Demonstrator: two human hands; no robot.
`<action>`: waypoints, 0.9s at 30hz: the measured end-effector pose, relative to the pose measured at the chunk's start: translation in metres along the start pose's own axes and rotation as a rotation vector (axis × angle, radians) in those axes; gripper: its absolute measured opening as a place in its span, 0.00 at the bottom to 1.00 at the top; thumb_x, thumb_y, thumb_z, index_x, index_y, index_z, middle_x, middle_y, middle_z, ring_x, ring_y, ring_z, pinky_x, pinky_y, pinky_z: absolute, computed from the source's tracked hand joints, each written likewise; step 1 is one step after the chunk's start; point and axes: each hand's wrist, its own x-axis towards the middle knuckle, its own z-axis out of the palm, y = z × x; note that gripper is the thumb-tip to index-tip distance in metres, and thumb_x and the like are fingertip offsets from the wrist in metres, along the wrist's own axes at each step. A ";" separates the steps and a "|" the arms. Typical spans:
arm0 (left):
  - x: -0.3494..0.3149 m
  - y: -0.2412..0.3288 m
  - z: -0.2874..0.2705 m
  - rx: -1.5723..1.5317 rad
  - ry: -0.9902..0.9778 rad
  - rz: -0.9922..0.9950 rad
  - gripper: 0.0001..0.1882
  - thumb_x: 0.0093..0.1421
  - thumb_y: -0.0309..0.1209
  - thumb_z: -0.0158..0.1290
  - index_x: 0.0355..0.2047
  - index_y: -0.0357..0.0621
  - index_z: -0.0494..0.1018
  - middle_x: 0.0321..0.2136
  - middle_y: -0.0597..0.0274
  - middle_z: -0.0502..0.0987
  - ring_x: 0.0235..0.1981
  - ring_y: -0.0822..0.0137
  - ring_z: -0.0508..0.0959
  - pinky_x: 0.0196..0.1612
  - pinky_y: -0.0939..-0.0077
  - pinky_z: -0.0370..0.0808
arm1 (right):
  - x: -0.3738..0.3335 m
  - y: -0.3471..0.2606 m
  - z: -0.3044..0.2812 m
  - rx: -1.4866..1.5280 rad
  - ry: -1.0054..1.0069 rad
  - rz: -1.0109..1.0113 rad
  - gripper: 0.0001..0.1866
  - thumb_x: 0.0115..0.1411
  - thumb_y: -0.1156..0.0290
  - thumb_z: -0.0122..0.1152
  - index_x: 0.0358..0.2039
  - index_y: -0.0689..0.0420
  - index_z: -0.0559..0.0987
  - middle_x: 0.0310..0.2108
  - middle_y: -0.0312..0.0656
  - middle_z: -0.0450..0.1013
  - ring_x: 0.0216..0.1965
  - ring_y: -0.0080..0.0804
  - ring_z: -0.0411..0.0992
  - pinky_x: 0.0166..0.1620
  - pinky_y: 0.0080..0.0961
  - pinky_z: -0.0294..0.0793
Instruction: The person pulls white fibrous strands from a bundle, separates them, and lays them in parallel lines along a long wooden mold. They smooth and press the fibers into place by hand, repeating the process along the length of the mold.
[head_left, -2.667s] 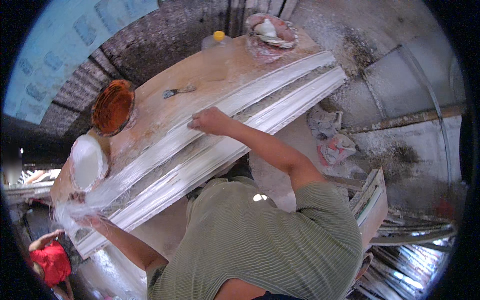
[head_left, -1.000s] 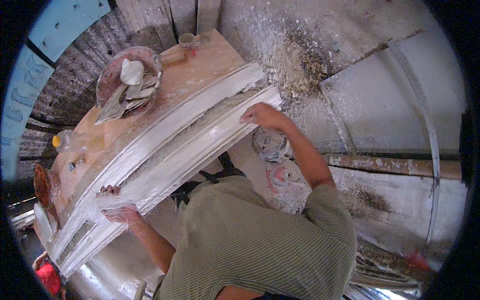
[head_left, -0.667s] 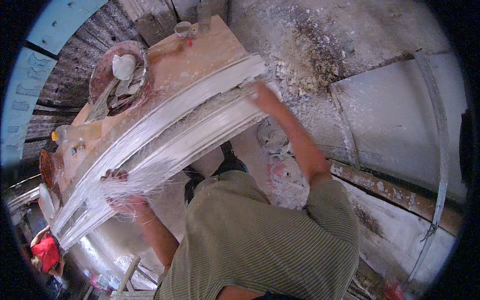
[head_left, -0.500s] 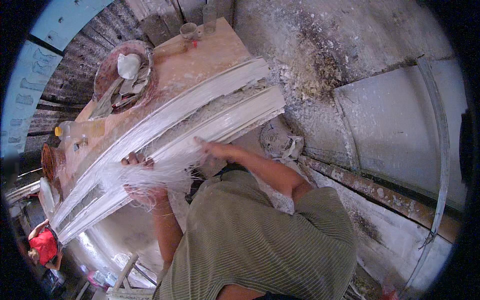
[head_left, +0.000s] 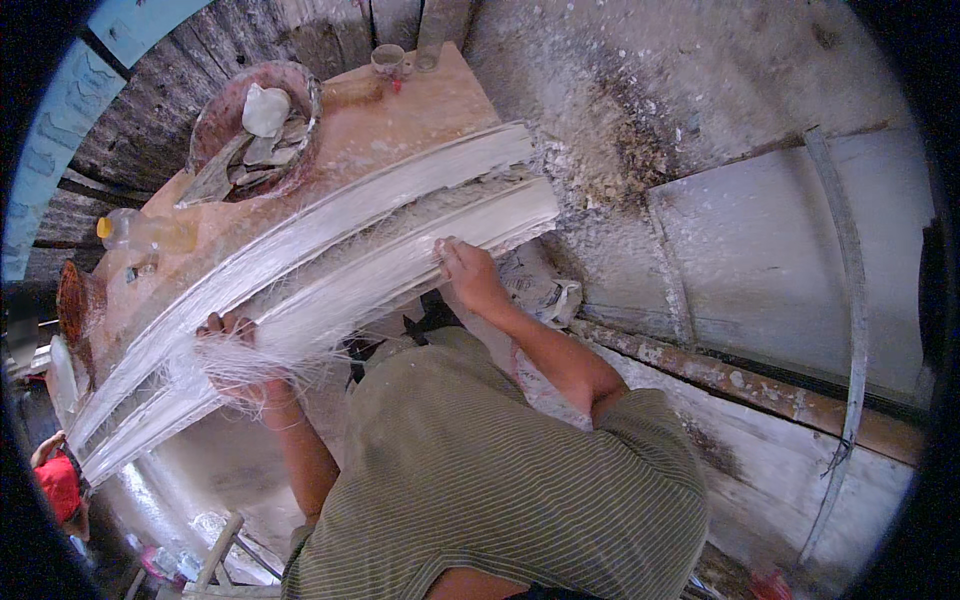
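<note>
A loose bundle of white fibres (head_left: 245,362) is in my left hand (head_left: 250,385), with the fingers curled round it and stray strands sticking out. The hand is over the near one of two long white strips, the near strip (head_left: 385,265) and the far strip (head_left: 330,205), which lie side by side across the table. My right hand (head_left: 468,275) is farther right, on the near strip toward its right end. Its fingers are bent and pressed together against the white surface; what they pinch, if anything, is hidden. Fibres lie spread along the near strip between my hands.
On the table (head_left: 430,105) stand a stained basin (head_left: 215,120) with a white lump and scraps, a yellow-capped bottle (head_left: 150,232) and a small cup (head_left: 388,60). A person in red (head_left: 58,488) is at the strips' far left end. A stool (head_left: 225,560) stands lower left.
My right hand has moved right and away from me along the near strip, apart from the fibre bundle. My left hand has shifted left with the bundle. The whole view has shifted slightly.
</note>
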 end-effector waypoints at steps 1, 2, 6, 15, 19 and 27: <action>-0.001 0.008 -0.018 0.203 0.111 0.075 0.26 0.70 0.43 0.34 0.59 0.38 0.64 0.59 0.40 0.67 0.55 0.41 0.70 0.55 0.46 0.72 | 0.002 0.001 -0.007 0.036 -0.002 0.045 0.20 0.70 0.57 0.48 0.39 0.63 0.79 0.28 0.47 0.76 0.30 0.38 0.75 0.37 0.37 0.74; 0.005 0.011 -0.031 0.243 0.123 0.057 0.26 0.70 0.43 0.34 0.59 0.38 0.63 0.59 0.41 0.67 0.56 0.42 0.70 0.56 0.46 0.72 | 0.000 0.008 -0.017 0.076 0.030 0.111 0.21 0.69 0.56 0.49 0.39 0.62 0.79 0.30 0.49 0.77 0.31 0.41 0.76 0.37 0.38 0.75; 0.005 0.058 -0.085 0.147 0.182 0.022 0.26 0.70 0.42 0.33 0.60 0.37 0.61 0.57 0.43 0.68 0.56 0.45 0.71 0.59 0.47 0.69 | 0.012 0.038 -0.070 -0.150 0.227 -0.019 0.19 0.68 0.60 0.50 0.45 0.63 0.79 0.35 0.54 0.78 0.38 0.51 0.77 0.45 0.37 0.75; -0.009 0.069 0.025 0.044 0.095 0.038 0.25 0.67 0.43 0.39 0.56 0.38 0.62 0.52 0.44 0.67 0.52 0.50 0.68 0.51 0.54 0.71 | 0.104 0.144 -0.191 -0.824 0.359 0.460 0.31 0.62 0.49 0.58 0.53 0.64 0.75 0.49 0.59 0.74 0.52 0.53 0.73 0.54 0.46 0.72; 0.006 0.034 0.025 -0.198 -0.094 -0.047 0.25 0.58 0.37 0.56 0.53 0.43 0.64 0.46 0.51 0.66 0.38 0.59 0.64 0.40 0.63 0.66 | 0.107 0.123 -0.102 -0.504 0.036 0.023 0.27 0.64 0.52 0.56 0.53 0.63 0.75 0.47 0.54 0.77 0.45 0.46 0.77 0.47 0.40 0.77; 0.010 0.006 0.066 -0.323 -0.032 -0.162 0.21 0.61 0.37 0.52 0.51 0.44 0.64 0.46 0.51 0.66 0.42 0.56 0.66 0.41 0.63 0.68 | 0.009 -0.044 0.135 0.429 -0.585 0.437 0.28 0.68 0.45 0.46 0.43 0.61 0.79 0.30 0.40 0.78 0.27 0.28 0.69 0.33 0.26 0.68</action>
